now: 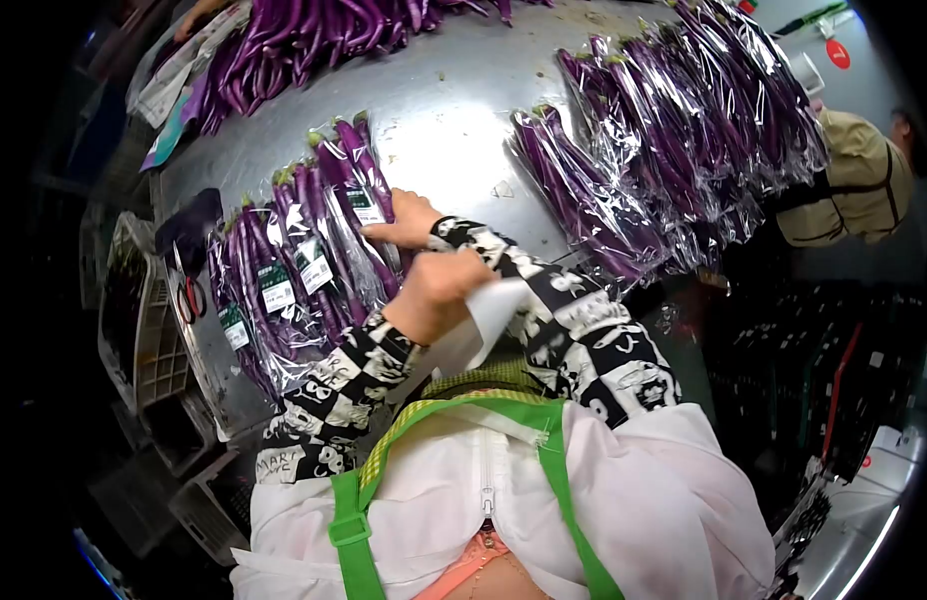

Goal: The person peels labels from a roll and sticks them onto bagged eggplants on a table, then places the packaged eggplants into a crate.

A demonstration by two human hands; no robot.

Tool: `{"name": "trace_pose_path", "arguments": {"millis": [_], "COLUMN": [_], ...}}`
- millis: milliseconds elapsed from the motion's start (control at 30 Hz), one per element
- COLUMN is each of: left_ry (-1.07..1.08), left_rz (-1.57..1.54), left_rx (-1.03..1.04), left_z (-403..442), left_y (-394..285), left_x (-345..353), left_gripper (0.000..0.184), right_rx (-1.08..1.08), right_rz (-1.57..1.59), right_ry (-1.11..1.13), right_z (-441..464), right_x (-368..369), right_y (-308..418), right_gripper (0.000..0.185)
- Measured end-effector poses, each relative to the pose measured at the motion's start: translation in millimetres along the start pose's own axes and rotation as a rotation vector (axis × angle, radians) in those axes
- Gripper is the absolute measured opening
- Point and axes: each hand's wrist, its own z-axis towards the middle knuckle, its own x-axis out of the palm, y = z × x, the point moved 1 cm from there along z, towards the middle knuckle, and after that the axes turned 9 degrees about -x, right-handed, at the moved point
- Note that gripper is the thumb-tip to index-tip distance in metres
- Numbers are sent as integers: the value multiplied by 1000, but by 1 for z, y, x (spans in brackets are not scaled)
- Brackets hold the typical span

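My right hand (412,221) reaches across to a clear-bagged pack of purple eggplants (342,160); its thumb is stretched out by the pack's dark green and white label (365,207). Nearer to me, my left hand (442,292) is closed and smeared a little by motion. A white paper strip (495,312) sticks out from it, partly hidden by my sleeve. Left of these hands lie several more bagged eggplant packs side by side, with a label (277,287) on each of those near the front.
Loose eggplants (314,35) are heaped at the back of the metal table (454,75). More bagged eggplants (664,130) are stacked on the right. Red-handled scissors (191,299) lie by the left edge, near a plastic crate (156,345). Dark crates (814,370) stand at right.
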Motion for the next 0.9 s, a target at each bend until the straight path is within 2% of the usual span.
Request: {"name": "trace_pose_path", "arguments": {"millis": [33,67,100,133,167,200,233,267,300,333,367,433,500,567,633,667,733,833,900], "left_ry": [-109,-176,-251,-269,-288,-297,-239,-225,-209,-97,-116,-177,-105,-36,17,38,76,53,-261], "left_rz": [43,-26,-94,-89,-83,-209,-351,-466,-578,-711,-839,-985,-1032,-1076,-948,-954,-936,-926,-159], "left_rx": [-34,-127,-221,-353,-488,-602,-728,-746,-759,-792,-770,-838,-825,-802,-872,-876,-872,-890,-656], "left_z": [1,4,7,5,2,2,2,5,7,3,2,16,17,18,20,17,12,5,7], "left_y": [3,2,2,4,6,9,12,10,10,16,20,2,9,10,5,11,22,32,24], "left_x": [-7,-16,-24,-31,-35,-32,-28,-20,-13,-10,-1,-1,-1,-6,-11,-9,1,14,14], "left_gripper": [12,11,11,12,14,30,33,33,33,34,33,33,33,33,35,36,36,32,29], "right_rx": [-3,133,178,176,140,247,498,499,401,409,416,366,315,344,37,40,-274,-293,-265], "right_rz": [-31,-182,-221,-554,-604,-806,-695,-799,-881,-925,-969,-893,-957,-740,143,144,839,681,679], "right_ry": [57,-27,-123,-288,-438,-482,-270,-195,-239,-232,-224,-228,-256,-227,-573,-575,-446,-497,-513], "right_z": [-6,-34,-55,-88,-114,-139,-152,-171,-186,-190,-188,-183,-178,-178,-181,-188,-205,-204,-203], "right_x": [-13,-43,-64,-97,-118,-128,-137,-133,-121,-111,-104,-94,-82,-104,-121,-127,-132,-115,-109], "right_y": [-7,5,-13,-11,-34,-56,-76,-90,-96,-93,-89,-69,-74,-53,-37,-20,43,49,45], "right_gripper": [93,93,93,94,94,97,104,103,90,88,86,77,74,64,54,54,48,45,41]}}
